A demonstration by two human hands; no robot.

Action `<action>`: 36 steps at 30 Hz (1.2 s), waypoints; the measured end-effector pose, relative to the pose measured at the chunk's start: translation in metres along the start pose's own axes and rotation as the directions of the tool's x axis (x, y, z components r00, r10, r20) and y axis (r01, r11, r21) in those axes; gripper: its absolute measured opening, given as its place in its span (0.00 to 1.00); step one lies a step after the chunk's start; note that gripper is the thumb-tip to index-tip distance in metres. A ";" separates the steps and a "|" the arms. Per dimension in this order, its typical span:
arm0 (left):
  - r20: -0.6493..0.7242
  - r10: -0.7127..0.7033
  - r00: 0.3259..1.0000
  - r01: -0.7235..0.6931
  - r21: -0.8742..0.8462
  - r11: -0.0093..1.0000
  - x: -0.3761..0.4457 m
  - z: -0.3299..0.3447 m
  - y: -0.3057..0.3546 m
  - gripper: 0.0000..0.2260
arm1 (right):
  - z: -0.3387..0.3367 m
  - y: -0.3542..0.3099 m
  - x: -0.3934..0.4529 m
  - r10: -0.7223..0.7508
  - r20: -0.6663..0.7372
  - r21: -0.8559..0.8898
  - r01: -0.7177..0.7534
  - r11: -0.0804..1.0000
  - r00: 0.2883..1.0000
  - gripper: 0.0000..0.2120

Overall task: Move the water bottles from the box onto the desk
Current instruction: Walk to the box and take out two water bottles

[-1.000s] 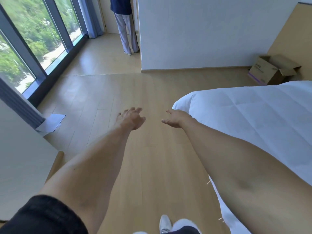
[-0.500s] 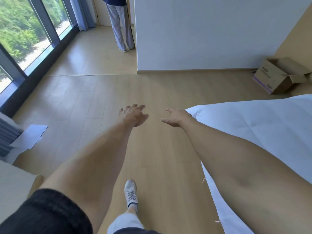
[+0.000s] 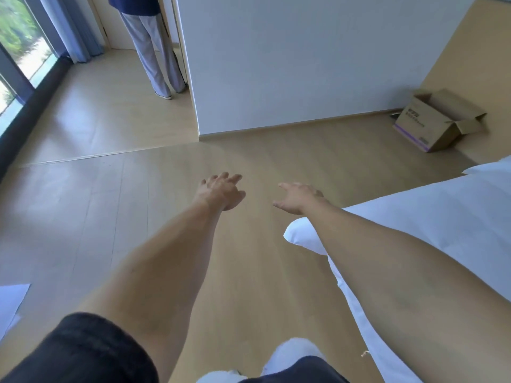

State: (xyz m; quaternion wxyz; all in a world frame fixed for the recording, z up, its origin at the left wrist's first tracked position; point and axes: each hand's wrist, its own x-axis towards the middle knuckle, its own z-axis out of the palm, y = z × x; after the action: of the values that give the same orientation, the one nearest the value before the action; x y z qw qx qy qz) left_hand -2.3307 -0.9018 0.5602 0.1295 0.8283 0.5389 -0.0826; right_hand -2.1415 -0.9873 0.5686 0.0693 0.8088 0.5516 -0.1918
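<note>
An open brown cardboard box (image 3: 431, 123) with purple print stands on the wooden floor at the far right, against the tan wall. Its inside is hidden from here, and no water bottle or desk shows. Both my arms stretch out in front of me above the floor. My left hand (image 3: 221, 192) hangs with loosely curled fingers and holds nothing. My right hand (image 3: 297, 197) is empty too, fingers relaxed and spread. Both hands are well short of the box.
A bed with a white cover (image 3: 431, 233) fills the right side, its corner just under my right forearm. A white partition wall (image 3: 290, 64) stands ahead. A person (image 3: 154, 51) stands by its left end. Windows and curtains (image 3: 25, 51) line the left.
The view has turned right and moved forward: the box now sits larger and nearer, the window has slid off to the left. Both hands stay empty and outstretched.
</note>
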 end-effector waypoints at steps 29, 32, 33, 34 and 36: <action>0.079 0.215 0.973 -0.220 0.060 0.974 0.559 -0.150 0.158 0.27 | -0.206 0.168 0.478 0.202 -0.008 0.180 -0.197 0.964 0.979 0.35; 0.108 0.296 0.949 -0.303 0.065 0.951 0.611 -0.155 0.200 0.27 | -0.219 0.206 0.508 0.280 -0.008 0.207 -0.272 0.940 0.960 0.35; 0.112 0.325 0.939 -0.333 0.069 0.940 0.629 -0.156 0.215 0.27 | -0.224 0.219 0.519 0.311 -0.010 0.211 -0.302 0.930 0.950 0.35; 0.115 0.355 0.928 -0.364 0.072 0.928 0.647 -0.158 0.230 0.27 | -0.230 0.233 0.530 0.342 -0.011 0.217 -0.331 0.918 0.940 0.35; 0.129 0.415 0.901 -0.427 0.076 0.901 0.684 -0.161 0.261 0.27 | -0.241 0.259 0.552 0.401 -0.005 0.232 -0.389 0.891 0.916 0.35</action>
State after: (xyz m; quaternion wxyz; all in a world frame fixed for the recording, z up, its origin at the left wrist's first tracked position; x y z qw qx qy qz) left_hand -1.8148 -0.3578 0.5574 0.1311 0.9249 0.3342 -0.1254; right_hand -1.6714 -0.5300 0.5505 -0.0002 0.9113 0.3518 -0.2138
